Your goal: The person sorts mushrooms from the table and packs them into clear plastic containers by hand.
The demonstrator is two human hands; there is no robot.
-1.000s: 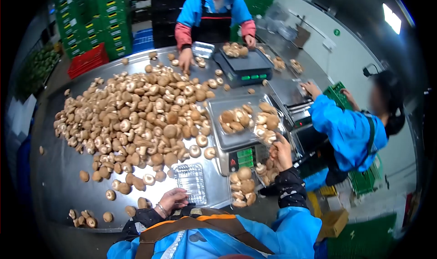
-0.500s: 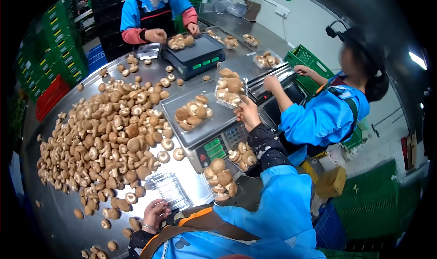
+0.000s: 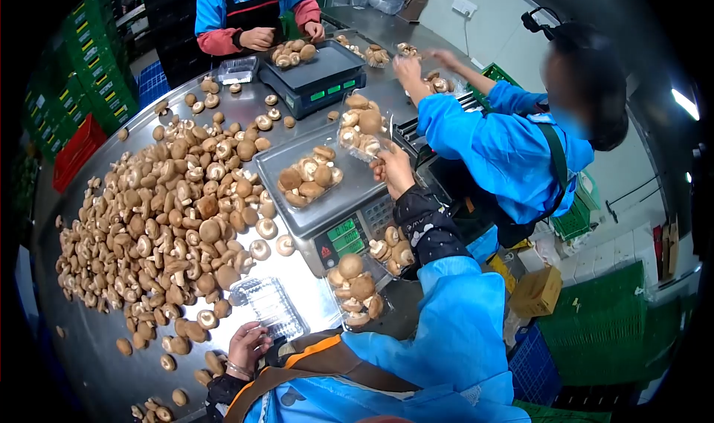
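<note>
My right hand (image 3: 394,170) grips the near edge of a clear plastic punnet of shiitake mushrooms (image 3: 363,124), held up tilted over the right side of a scale (image 3: 297,218). On the scale's metal plate rests another group of mushrooms (image 3: 309,176); its punnet is hard to make out. My left hand (image 3: 248,346) lies low by the table's near edge, fingers loosely curled and apart, beside an empty clear punnet (image 3: 269,304). Two more filled punnets, one of mushrooms (image 3: 357,293) and one of smaller mushrooms (image 3: 392,250), stand by the scale's green display.
A large heap of loose mushrooms (image 3: 160,222) covers the left of the metal table (image 3: 89,349). Across it, a co-worker (image 3: 253,14) handles mushrooms at a second scale (image 3: 316,85). Another co-worker in blue (image 3: 498,140) stands at right. Green crates (image 3: 595,326) stand beyond.
My right hand and its punnet have shifted slightly left in view. The co-worker at right has reached farther across toward the punnets at the back. My left hand stays beside the empty punnet.
</note>
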